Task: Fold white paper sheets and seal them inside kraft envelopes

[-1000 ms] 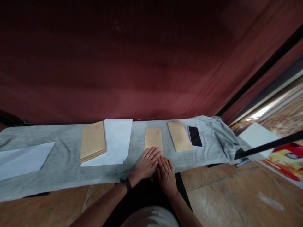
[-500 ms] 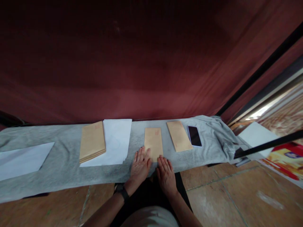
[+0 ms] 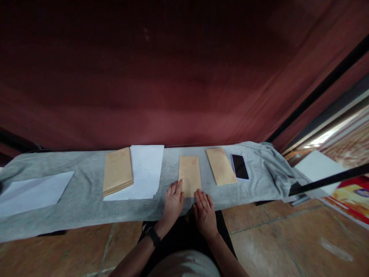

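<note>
A brown paper envelope with a small red print near its top right lies lengthwise before me on the grey cloth. My left hand rests at its lower left edge, fingers stretched out and the wrist in a dark watch. At the lower right corner lies my right hand, flat with fingers extended, the tips touching the envelope's edge. Neither hand grips anything that I can see. To the right, a second brown envelope lies slanted, close beside a phone with a dark screen.
A stack of brown envelopes overlaps white paper sheets on the left. More white paper lies farther left. Grey cloth covers the narrow bench, backed by a dark red curtain. A black bar crosses at the right.
The view has shifted slightly, moving everything a little to the right in the picture. My left fingers have drawn closer together and sit more at the envelope's edge. The right hand stays put.
</note>
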Tool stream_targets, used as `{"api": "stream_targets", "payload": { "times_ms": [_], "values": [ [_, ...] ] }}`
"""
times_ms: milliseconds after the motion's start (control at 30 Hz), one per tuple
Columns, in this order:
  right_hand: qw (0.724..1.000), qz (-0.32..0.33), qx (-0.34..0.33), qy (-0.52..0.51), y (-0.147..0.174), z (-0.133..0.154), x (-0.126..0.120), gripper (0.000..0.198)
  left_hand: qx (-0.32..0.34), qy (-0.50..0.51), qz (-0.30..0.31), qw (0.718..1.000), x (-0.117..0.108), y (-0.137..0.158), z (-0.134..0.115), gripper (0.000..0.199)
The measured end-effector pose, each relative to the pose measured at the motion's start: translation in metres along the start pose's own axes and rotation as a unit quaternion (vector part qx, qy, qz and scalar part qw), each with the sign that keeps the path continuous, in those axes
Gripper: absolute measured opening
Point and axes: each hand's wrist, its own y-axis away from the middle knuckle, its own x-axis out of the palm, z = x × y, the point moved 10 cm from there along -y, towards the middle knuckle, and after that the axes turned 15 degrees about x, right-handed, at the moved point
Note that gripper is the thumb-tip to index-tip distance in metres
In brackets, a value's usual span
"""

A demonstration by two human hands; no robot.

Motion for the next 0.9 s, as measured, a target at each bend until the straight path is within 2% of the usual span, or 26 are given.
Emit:
{"api": "stream_targets", "payload": {
  "times_ms": [100, 200, 400, 533, 700, 800, 833, 900],
  "values": [
    [1.0, -0.005, 0.0, -0.001, 0.0, 0.0, 0.0, 0.05, -0.044, 0.064, -0.028, 0.997, -0.001, -0.003, 0.01, 0.058],
    [1.0, -0.02, -0.002, -0.006, 0.001, 0.001, -0.003, 0.05, -0.096, 0.159, -0.04, 0.982, 0.003, -0.004, 0.021, 0.066],
    [1.0, -0.023, -0.008, -0.002, -0.002, 0.002, -0.005, 0.049, -0.188, 0.35, -0.042, 0.917, 0.02, 0.001, 0.026, 0.082],
    [0.999, -0.03, 0.011, -0.011, -0.013, 0.005, -0.012, 0.05, -0.199, 0.444, -0.068, 0.871, 0.018, -0.006, 0.008, 0.083],
    [0.995, -0.014, 0.069, -0.065, -0.035, 0.003, -0.023, 0.046, -0.164, 0.472, -0.082, 0.862, 0.001, -0.019, -0.027, 0.078],
    [0.973, 0.001, 0.138, -0.186, -0.048, -0.011, -0.032, 0.041, -0.15, 0.478, -0.078, 0.862, -0.007, -0.021, -0.038, 0.075],
    [0.956, 0.002, 0.171, -0.24, -0.051, -0.018, -0.035, 0.039, -0.152, 0.471, -0.081, 0.865, -0.008, -0.02, -0.037, 0.074],
    [0.903, 0.005, 0.247, -0.351, -0.054, -0.033, -0.035, 0.039, -0.174, 0.455, -0.087, 0.869, -0.005, -0.016, -0.029, 0.072]
  ]
}}
